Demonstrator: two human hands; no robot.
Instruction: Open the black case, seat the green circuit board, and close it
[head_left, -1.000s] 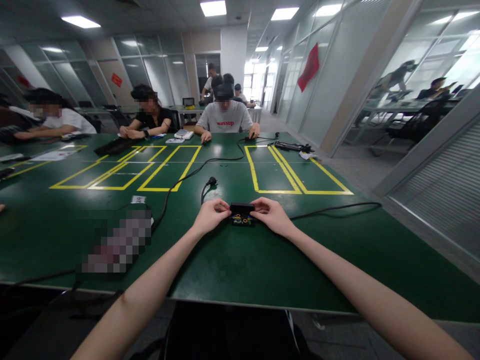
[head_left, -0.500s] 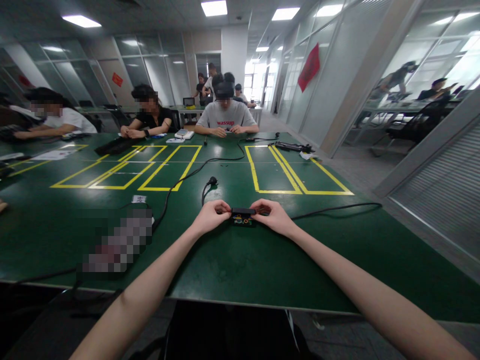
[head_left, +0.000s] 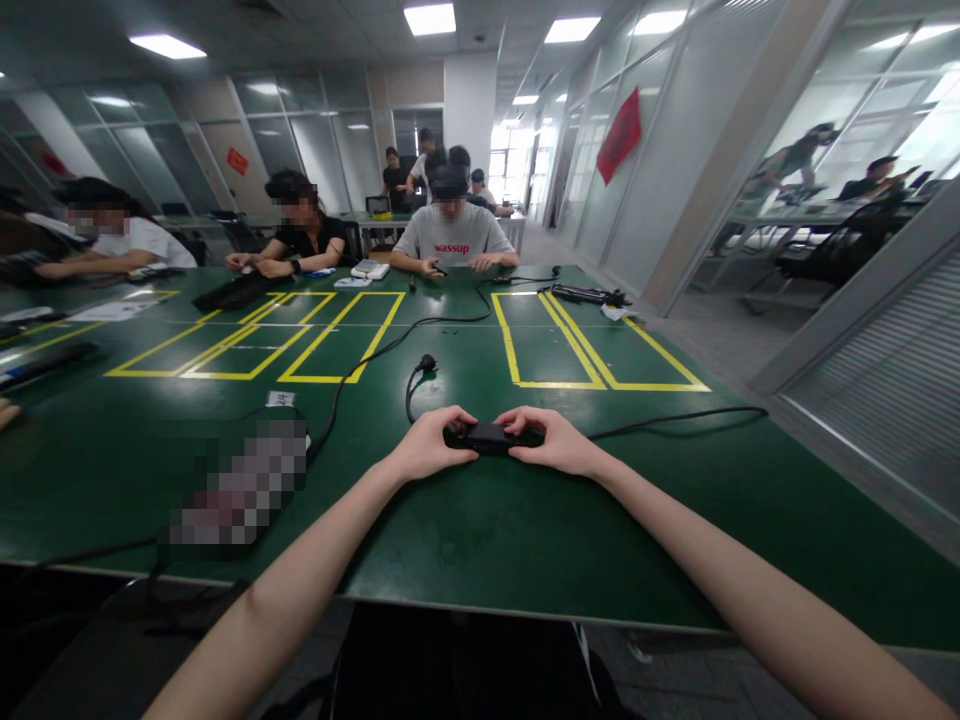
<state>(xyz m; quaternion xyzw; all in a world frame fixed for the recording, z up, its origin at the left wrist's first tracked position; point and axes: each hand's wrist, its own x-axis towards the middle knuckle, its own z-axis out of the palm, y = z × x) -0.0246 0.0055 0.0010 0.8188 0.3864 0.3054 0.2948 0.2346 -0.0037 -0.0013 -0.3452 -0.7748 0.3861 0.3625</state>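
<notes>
Small case (head_left: 491,437) black. Tabletop (head_left: 480,540) dark green, tape outlines (head_left: 559,385) yellow. Plug (head_left: 427,363) black. Grey shirt (head_left: 431,232), red lettering (head_left: 451,248).

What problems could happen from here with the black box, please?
The black box is held at its ends by the left grip and right grip, so uneven pressure might tilt it or make it slip. A black cable lies close beside the right grip and might snag on it. The plug lies beyond the left grip and could be knocked.

Small black rectangular case (head_left: 490,438) (lid down), level between hands (head_left: 435,445).
</notes>
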